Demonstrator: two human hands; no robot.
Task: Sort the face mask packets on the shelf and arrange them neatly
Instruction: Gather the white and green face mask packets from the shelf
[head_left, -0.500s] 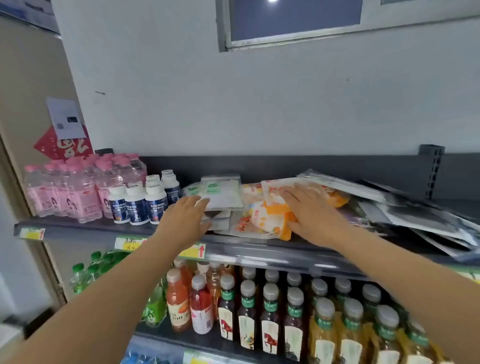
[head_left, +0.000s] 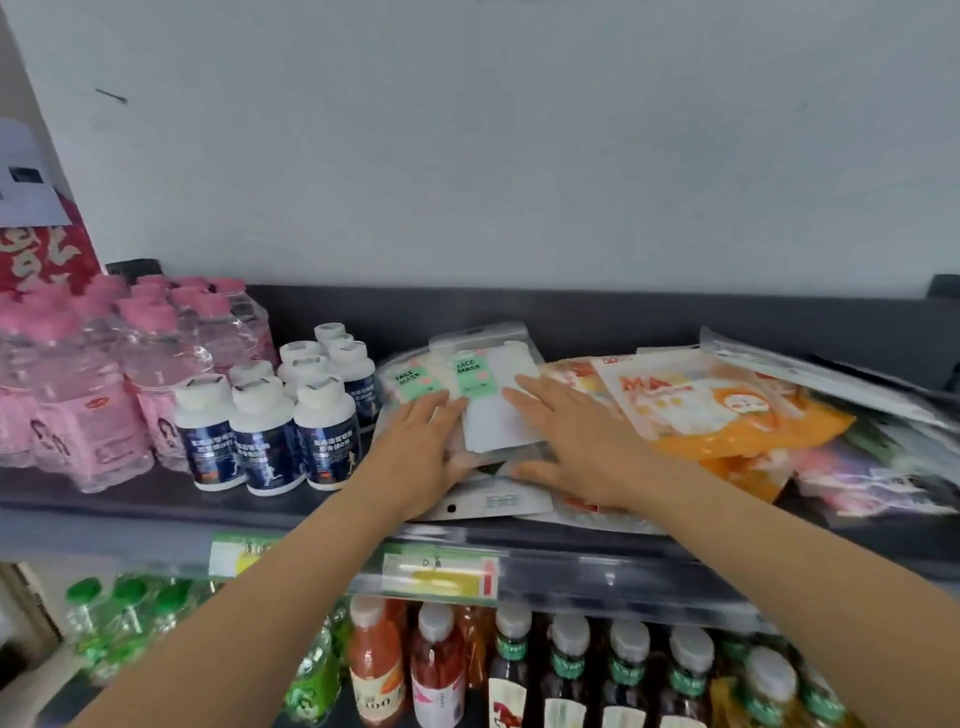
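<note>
The green-labelled face mask packets (head_left: 470, 382) lie in a loose pile on the top shelf (head_left: 130, 501), between the white-capped bottles (head_left: 265, 431) and the orange packets (head_left: 727, 415). I judge that both hands press on them to hold the pile together while it is squared. The left hand (head_left: 423, 449) and the right hand (head_left: 576, 441) lie flat on the top packets with straight fingers, close together but not touching, and both forearms are stretched forward.

The dark shelf (head_left: 130, 501) carries pink-capped water bottles (head_left: 78, 395) at left, white-capped bottles with dark labels (head_left: 265, 431) just beside them, and a loose, overlapping heap of face mask packets (head_left: 691, 400) spreading rightward.
</note>
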